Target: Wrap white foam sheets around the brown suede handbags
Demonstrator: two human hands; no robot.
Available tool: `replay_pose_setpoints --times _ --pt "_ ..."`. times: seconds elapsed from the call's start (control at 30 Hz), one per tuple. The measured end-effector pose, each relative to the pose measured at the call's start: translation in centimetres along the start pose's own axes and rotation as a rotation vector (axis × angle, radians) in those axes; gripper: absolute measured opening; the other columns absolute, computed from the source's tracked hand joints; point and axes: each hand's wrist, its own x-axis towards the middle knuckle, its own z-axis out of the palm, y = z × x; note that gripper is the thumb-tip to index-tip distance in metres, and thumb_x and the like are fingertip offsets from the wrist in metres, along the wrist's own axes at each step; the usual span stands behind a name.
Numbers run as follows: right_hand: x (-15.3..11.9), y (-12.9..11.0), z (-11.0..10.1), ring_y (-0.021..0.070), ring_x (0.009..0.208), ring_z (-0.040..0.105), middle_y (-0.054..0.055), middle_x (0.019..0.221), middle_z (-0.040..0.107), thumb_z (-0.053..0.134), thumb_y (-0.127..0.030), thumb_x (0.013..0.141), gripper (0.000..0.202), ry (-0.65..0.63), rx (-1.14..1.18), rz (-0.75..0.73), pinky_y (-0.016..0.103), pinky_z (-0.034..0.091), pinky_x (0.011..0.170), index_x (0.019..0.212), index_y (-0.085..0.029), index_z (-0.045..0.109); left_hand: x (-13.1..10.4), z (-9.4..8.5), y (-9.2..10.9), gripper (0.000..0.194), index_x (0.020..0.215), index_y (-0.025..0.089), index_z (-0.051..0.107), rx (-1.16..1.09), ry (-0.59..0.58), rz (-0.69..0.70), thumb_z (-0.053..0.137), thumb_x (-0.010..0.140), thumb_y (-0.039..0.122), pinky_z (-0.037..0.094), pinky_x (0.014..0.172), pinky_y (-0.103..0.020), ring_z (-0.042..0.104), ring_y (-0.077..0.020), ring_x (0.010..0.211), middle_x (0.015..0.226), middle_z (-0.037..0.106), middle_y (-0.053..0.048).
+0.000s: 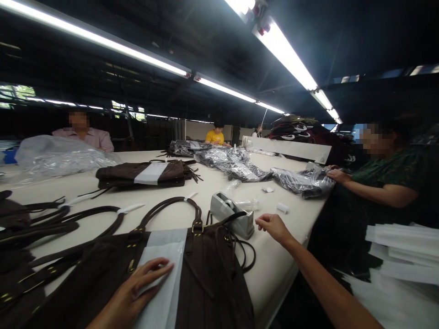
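A dark brown handbag (216,283) with two looped handles and brass-coloured fittings lies flat in front of me. Across its middle runs a white paper strip (168,251), and my left hand (144,281) rests on that strip with fingers stretched out. My right hand (274,227) hovers over the table just right of a grey tape dispenser (233,214). Its thumb and fingertips are pinched together, and whatever may be between them is too small to make out. One thin brown strap of the bag lies against the dispenser.
More brown bags (17,256) lie at the left; a folded bag with a white band (151,173) sits beyond. Plastic-wrapped bags (233,162) cover the far table. At right, a co-worker's hand (338,176) touches a wrapped bag, near stacked white paper (401,269).
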Motion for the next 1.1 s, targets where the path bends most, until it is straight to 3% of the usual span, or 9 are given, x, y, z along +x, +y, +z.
replay_pose_setpoints --times 0.13,0.27,0.33,0.4,0.5,0.6,0.7,0.87,1.1 --pt "-0.7 0.7 0.9 0.0185 0.064 0.060 0.005 0.066 0.069 0.052 -0.041 0.079 0.030 0.132 -0.256 -0.002 0.028 0.042 0.066 0.063 -0.020 0.066 -0.2 -0.1 1.7 0.039 0.117 0.038 0.065 -0.062 -0.017 -0.085 0.053 0.082 0.024 0.043 0.104 -0.038 0.057 -0.0219 0.119 0.126 0.063 -0.001" --pt "-2.7 2.7 0.0 0.0271 0.071 0.064 0.010 0.067 0.069 0.053 -0.033 0.078 0.026 0.211 -0.572 0.018 0.035 0.042 0.066 0.056 -0.024 0.064 -0.3 -0.1 3.1 0.046 0.118 0.036 0.064 -0.128 -0.037 -0.158 0.054 0.078 0.015 0.038 0.108 -0.039 0.053 -0.0207 0.120 0.128 0.059 -0.002" --pt "-4.0 2.3 -0.1 0.0274 0.069 0.064 0.009 0.069 0.070 0.055 -0.040 0.077 0.025 0.222 -0.447 0.076 0.036 0.043 0.064 0.060 -0.026 0.067 -0.1 -0.1 3.3 0.047 0.116 0.035 0.066 -0.154 -0.039 -0.164 0.056 0.076 0.013 0.038 0.108 -0.038 0.054 -0.0201 0.118 0.126 0.060 -0.003" --pt "-5.6 -0.4 0.9 0.0255 0.069 0.065 0.009 0.073 0.072 0.060 -0.047 0.075 0.026 0.189 -0.161 0.122 0.034 0.047 0.063 0.071 -0.025 0.072 -0.1 0.0 3.1 0.047 0.114 0.035 0.068 -0.178 -0.029 -0.156 0.058 0.074 0.011 0.037 0.108 -0.037 0.054 -0.0198 0.116 0.124 0.061 -0.002" --pt "-7.9 -7.5 5.4 0.0188 0.058 0.060 0.009 0.070 0.071 0.070 -0.048 0.066 0.035 0.040 0.270 0.115 0.029 0.047 0.053 0.079 -0.016 0.075 0.0 0.3 2.8 0.047 0.113 0.034 0.068 -0.203 -0.013 -0.139 0.057 0.075 0.010 0.036 0.108 -0.039 0.053 -0.0208 0.117 0.124 0.061 -0.003" --pt "-8.2 -14.5 11.6 0.0102 0.050 0.055 0.007 0.064 0.068 0.075 -0.034 0.066 0.025 -0.131 0.496 0.159 0.021 0.044 0.047 0.075 -0.011 0.073 0.0 0.6 2.6 0.047 0.115 0.031 0.067 -0.205 -0.014 -0.124 0.055 0.075 0.010 0.033 0.109 -0.043 0.053 -0.0224 0.117 0.125 0.060 -0.005" --pt "-7.2 -18.4 16.9 0.0072 0.046 0.054 0.005 0.060 0.067 0.075 -0.021 0.067 0.013 -0.141 0.651 0.331 0.016 0.044 0.044 0.067 -0.009 0.068 -0.2 0.6 2.7 0.048 0.116 0.029 0.068 -0.194 -0.006 -0.113 0.054 0.074 0.009 0.033 0.109 -0.043 0.053 -0.0230 0.117 0.126 0.060 -0.006" --pt "-5.8 -19.6 22.4 0.0063 0.042 0.055 0.003 0.052 0.062 0.061 -0.007 0.077 0.015 -0.075 0.665 0.501 0.013 0.045 0.042 0.063 -0.012 0.058 -0.4 0.6 2.7 0.045 0.113 0.028 0.069 -0.193 0.016 -0.107 0.057 0.074 0.011 0.037 0.106 -0.041 0.054 -0.0231 0.113 0.123 0.062 -0.005" --pt "-4.6 -17.8 25.5 0.0147 0.055 0.066 0.001 0.048 0.059 0.060 -0.008 0.076 0.020 -0.124 0.505 0.443 0.018 0.053 0.048 0.061 -0.018 0.051 -0.2 0.8 2.5 0.049 0.112 0.030 0.070 -0.256 0.029 -0.070 0.058 0.069 0.008 0.033 0.108 -0.045 0.052 -0.0251 0.115 0.125 0.062 -0.004"
